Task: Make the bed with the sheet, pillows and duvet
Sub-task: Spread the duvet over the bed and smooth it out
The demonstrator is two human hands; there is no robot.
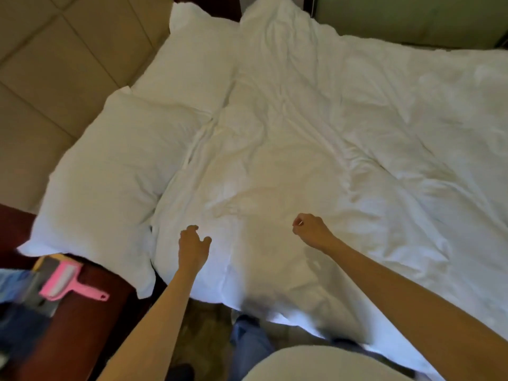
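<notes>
Bare forearms [154, 312], blue jeans [247, 350], pale cream top [316, 364]

A white, heavily creased duvet [316, 149] is spread out flat, with its near edge draped downward. Two plump white pillows are laid end to end along the duvet's left edge. The nearer pillow [104, 171] is pressed against that edge with one corner overhanging, and the farther pillow [189, 64] is met by the duvet's far left corner.
</notes>
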